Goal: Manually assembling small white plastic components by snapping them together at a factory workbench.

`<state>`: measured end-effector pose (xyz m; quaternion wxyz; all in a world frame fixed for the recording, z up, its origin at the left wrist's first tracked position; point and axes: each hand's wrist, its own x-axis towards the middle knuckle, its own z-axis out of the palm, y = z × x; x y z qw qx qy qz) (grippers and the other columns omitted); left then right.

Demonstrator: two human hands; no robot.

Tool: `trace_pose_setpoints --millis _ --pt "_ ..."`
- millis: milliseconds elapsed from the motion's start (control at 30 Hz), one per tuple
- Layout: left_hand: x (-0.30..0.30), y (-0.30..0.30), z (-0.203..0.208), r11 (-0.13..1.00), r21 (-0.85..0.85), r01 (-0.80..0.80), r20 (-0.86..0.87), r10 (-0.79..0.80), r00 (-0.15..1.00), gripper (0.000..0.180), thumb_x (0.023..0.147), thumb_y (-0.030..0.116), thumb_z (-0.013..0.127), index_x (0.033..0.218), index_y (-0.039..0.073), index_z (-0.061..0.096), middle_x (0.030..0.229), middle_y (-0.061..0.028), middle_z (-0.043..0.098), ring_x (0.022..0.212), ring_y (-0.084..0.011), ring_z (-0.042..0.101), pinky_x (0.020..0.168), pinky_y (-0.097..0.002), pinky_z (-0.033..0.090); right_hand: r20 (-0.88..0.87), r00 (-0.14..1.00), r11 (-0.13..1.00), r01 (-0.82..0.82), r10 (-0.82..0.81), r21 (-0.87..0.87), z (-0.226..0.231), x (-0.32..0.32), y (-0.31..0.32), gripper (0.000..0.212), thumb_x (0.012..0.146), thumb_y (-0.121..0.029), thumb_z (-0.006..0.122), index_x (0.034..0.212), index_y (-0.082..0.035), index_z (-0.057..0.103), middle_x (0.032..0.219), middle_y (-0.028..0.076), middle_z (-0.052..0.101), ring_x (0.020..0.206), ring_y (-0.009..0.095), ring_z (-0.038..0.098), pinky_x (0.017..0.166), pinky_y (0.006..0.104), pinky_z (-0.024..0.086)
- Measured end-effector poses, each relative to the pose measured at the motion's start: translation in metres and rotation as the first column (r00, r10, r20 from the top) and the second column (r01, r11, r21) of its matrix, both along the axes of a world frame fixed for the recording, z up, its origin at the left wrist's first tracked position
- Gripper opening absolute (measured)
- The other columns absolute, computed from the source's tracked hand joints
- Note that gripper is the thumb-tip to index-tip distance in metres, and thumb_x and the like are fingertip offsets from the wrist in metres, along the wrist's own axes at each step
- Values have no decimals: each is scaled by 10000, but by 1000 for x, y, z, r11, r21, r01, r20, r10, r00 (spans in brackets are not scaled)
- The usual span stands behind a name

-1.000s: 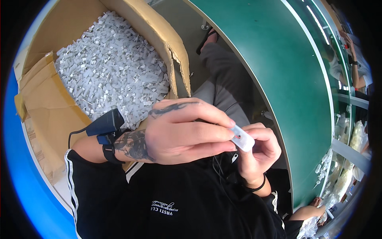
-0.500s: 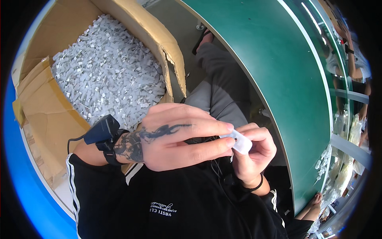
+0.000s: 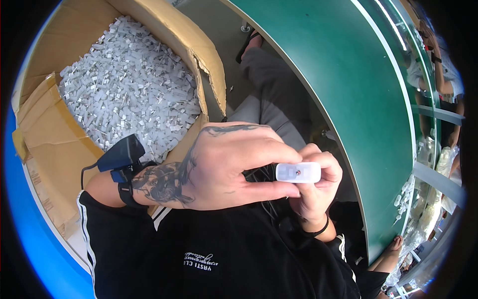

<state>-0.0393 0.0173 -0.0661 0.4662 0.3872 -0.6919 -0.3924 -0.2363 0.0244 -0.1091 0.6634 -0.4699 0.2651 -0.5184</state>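
Between my two hands is a small translucent white plastic casing [image 3: 286, 172], a rounded rectangle with a small dark reddish spot in its middle. My left hand [image 3: 224, 167], tattooed, has its index finger along the casing's upper edge and its thumb along the lower edge. My right hand [image 3: 323, 187] is closed behind the casing's right end, its fingers curled; their tips are partly hidden. A large cardboard box [image 3: 55, 124] at the left holds a heap of similar small white pieces [image 3: 132, 92], some with shiny metal bits.
A green table [image 3: 343, 84] with a pale edge curves along my right. White pieces [image 3: 404, 197] and clear plastic bags [image 3: 423, 214] lie at its far right side. Another person's hand [image 3: 396, 244] rests near the table's lower end. My left wrist carries a strapped black device [image 3: 122, 152].
The casing has turned from tilted to nearly level, its face with the spot now toward me. My left thumb and index finger have spread to its edges. The view has shifted slightly.
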Motion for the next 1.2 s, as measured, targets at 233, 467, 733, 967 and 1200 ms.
trace_pose_setpoints --millis 233,467,733,967,1200 --pt "-7 -1 6 998 37 46 -55 -43 998 319 688 21 816 989 12 711 888 -75 644 687 -120 625 584 -212 495 -101 991 994 86 -92 -64 1 -6 0 169 802 -55 739 901 23 627 874 117 620 759 138 606 667 236 487" --pt "-9 2 2 979 181 98 -183 -64 981 313 699 -12 803 998 8 717 885 -64 645 673 -82 599 554 -196 473 -138 980 989 147 -143 22 12 0 6 265 793 -120 748 757 -44 496 742 34 487 619 117 473 547 251 392" --pt "-3 -5 8 963 236 129 -111 -105 988 319 675 23 830 973 0 720 861 -69 646 666 -89 604 544 -200 465 -111 986 992 121 -125 -38 6 -7 2 158 794 -59 753 875 -2 630 812 121 633 673 154 623 601 259 505" --pt "1 -5 -2 996 -71 46 -94 -52 994 369 661 51 841 998 24 694 950 -110 667 706 -172 662 601 -237 505 -97 988 992 121 -124 -40 12 -3 3 206 792 -58 745 921 30 610 820 131 632 704 163 623 640 253 500" --pt "5 0 4 974 -215 76 63 -64 996 419 641 80 860 1016 54 676 1021 -107 661 706 -168 663 579 -236 519 -63 994 996 87 -87 -5 17 -3 4 226 798 -65 744 946 40 609 888 139 625 750 162 621 674 250 492"
